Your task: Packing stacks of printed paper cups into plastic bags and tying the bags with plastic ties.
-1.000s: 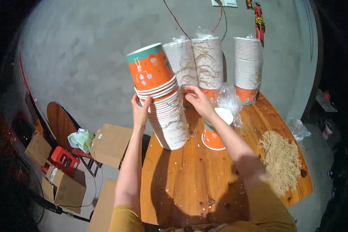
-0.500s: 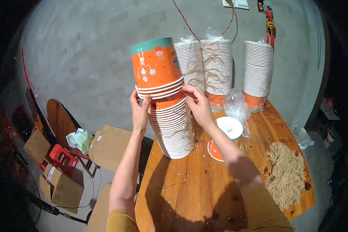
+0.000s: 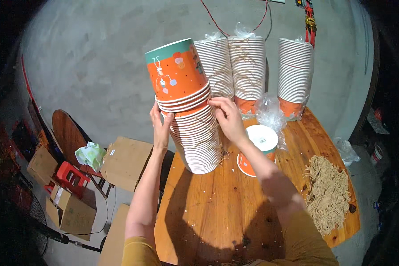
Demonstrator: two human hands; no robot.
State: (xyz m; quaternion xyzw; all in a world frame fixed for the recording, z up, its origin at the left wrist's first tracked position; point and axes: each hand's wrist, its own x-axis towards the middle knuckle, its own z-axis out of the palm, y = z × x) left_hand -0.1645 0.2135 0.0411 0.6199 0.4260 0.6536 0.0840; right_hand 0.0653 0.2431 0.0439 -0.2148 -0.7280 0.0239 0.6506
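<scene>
A tall stack of upside-down paper buckets [image 3: 195, 146] with white rims leans left on the wooden table, thin cords hanging along its right side. Its upper buckets [image 3: 175, 71] are orange with a green band and printed figures. My left hand [image 3: 161, 126] grips the stack's left side just under those upper rims, thumb in front, other fingers partly behind. At the right side of the same rims, my right hand [image 3: 228, 116] is closed, its fingertips touching the stack; what they pinch is hidden. A single upside-down bucket [image 3: 257, 148] stands right of the stack.
Bagged bucket stacks [image 3: 246, 66] stand along the table's far side, another bagged stack [image 3: 295, 71] to their right. Crumpled clear plastic [image 3: 270, 111] lies before them. A bundle of beige cords [image 3: 327, 195] covers the table's right. Cardboard boxes [image 3: 126, 162] and a red stool [image 3: 72, 177] stand left.
The upper buckets have tipped a little further left, and less orange shows beneath their rims. My right fingers have curled in more at the rim. The view has shifted slightly.
</scene>
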